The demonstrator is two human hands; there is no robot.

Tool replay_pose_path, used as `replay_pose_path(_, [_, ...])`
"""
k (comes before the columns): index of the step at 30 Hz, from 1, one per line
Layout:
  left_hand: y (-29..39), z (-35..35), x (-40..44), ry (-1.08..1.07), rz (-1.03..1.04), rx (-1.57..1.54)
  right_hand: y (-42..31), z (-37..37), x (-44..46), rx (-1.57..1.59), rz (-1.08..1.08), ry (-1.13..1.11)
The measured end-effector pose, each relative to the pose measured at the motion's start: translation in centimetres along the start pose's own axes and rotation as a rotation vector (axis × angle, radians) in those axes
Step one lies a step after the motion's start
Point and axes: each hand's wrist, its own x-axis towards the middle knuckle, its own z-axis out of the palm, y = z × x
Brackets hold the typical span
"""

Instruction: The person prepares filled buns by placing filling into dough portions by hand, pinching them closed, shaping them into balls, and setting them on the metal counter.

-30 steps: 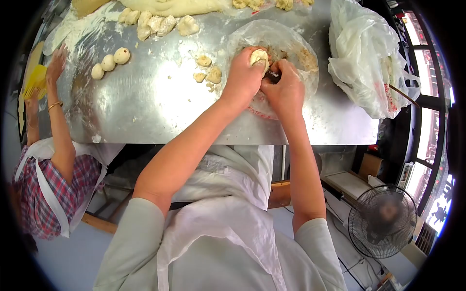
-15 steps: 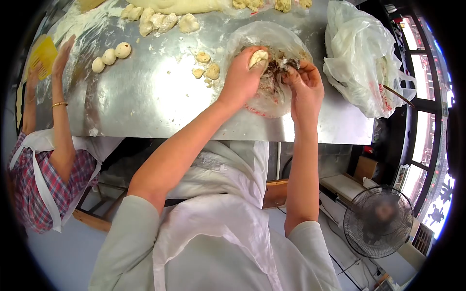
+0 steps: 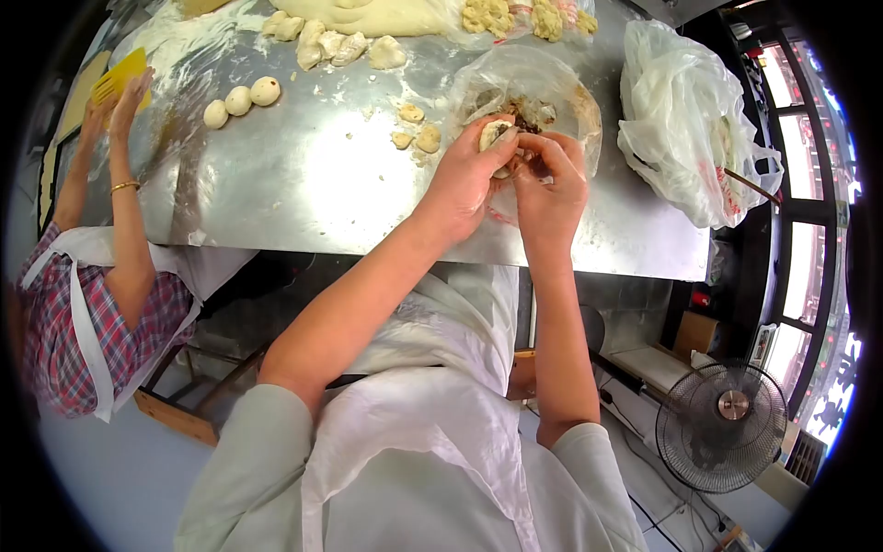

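Note:
A piece of pale dough (image 3: pixel 494 135) with dark filling showing at its top is cupped in my left hand (image 3: pixel 460 184). My right hand (image 3: pixel 554 189) touches its right side, fingers bent and pinched together; whatever they hold is too small to tell. Both hands are over the near part of a clear plastic bag (image 3: pixel 587 120) spread on the metal table (image 3: pixel 303 216), with dark filling (image 3: pixel 532 114) on it. Small dough pieces (image 3: pixel 428 139) lie left of the bag. Three round white balls (image 3: pixel 238 100) stand in a row farther left.
Along the far edge lie a large dough slab (image 3: pixel 386 18), dough lumps (image 3: pixel 387 53) and crumbly yellow clumps (image 3: pixel 487 17). A white plastic bag (image 3: pixel 685 120) sits at the right. At the left, a co-worker's hands hold a yellow scraper (image 3: pixel 120 77). A fan (image 3: pixel 722 425) stands lower right.
My right hand, which lifted dark filling away to the right half a second ago, is back against the dough in my left hand. The co-worker's yellow scraper has moved up and right.

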Motion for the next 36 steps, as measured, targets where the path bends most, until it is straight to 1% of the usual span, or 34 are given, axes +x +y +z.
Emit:
replay_pose_path(1, [-0.2,-0.5,0.1,-0.012,0.001,-0.034,-0.2,0.2,0.0,-0.077,-0.059,0.019])
replay_pose_path(3, [-0.4,-1.5,0.2,-0.033,0.001,-0.101,-0.6,0.3,-0.2,0.041,0.026,-0.083])
replay_pose_path(6, [0.1,-2.4,0.3,0.014,-0.039,-0.201,-0.4,-0.5,0.0,0.207,0.153,-0.221])
replay_pose_path(7, [0.1,-2.9,0.3,0.001,-0.022,-0.227,-0.7,-1.0,0.3,0.261,0.194,-0.263])
replay_pose_path(8, [0.1,-3.4,0.5,-0.013,-0.006,-0.254,-1.6,-2.0,0.6,0.303,0.28,-0.251])
replay_pose_path(9, [0.3,-3.6,0.4,-0.028,0.009,-0.282,-0.9,-2.2,1.0,0.367,0.268,-0.191])
replay_pose_path(11, [0.5,-4.0,-0.1,-0.031,-0.001,-0.337,-0.1,-2.9,1.9,0.384,0.278,-0.162])
replay_pose_path(14, [0.8,-3.9,-0.8,-0.037,-0.011,-0.384,2.3,-1.3,3.1,0.493,0.536,-0.195])
replay_pose_path(15, [0.9,-4.0,-1.0,-0.044,-0.009,-0.395,2.7,0.1,2.4,-0.244,0.019,-0.099])
replay_pose_path(17, [1.3,-4.1,-1.0,-0.077,-0.018,-0.437,3.6,0.0,2.2,-0.285,-0.244,-0.011])
replay_pose_path(20, [1.7,-5.0,-1.3,-0.138,-0.03,-0.535,1.5,0.4,2.1,-0.042,0.139,-0.05])
replay_pose_path(22, [1.7,-5.1,-0.9,-0.214,-0.042,-0.582,2.3,0.6,1.8,-0.16,0.202,-0.114])
replay_pose_path(23, [1.4,-5.1,-0.8,-0.183,-0.036,-0.548,2.9,0.7,1.6,-0.221,0.234,-0.15])
replay_pose_path(27, [1.0,-5.2,-1.4,-0.044,0.003,-0.447,2.8,0.3,0.9,-0.055,0.257,-0.167])
replay_pose_path(29, [1.1,-5.2,-1.4,-0.03,0.016,-0.411,3.5,0.6,0.8,-0.053,0.067,-0.128])
replay_pose_path(31, [1.3,-5.6,-1.7,-0.045,0.031,-0.38,3.8,0.4,0.8,-0.093,-0.036,-0.12])
replay_pose_path(33, [1.4,-5.7,-1.7,-0.053,0.019,-0.414,3.5,0.0,1.3,-0.163,-0.06,-0.133])
replay_pose_path(36, [1.6,-6.0,-1.5,-0.096,0.025,-0.448,2.4,0.2,1.5,-0.184,0.194,-0.164])
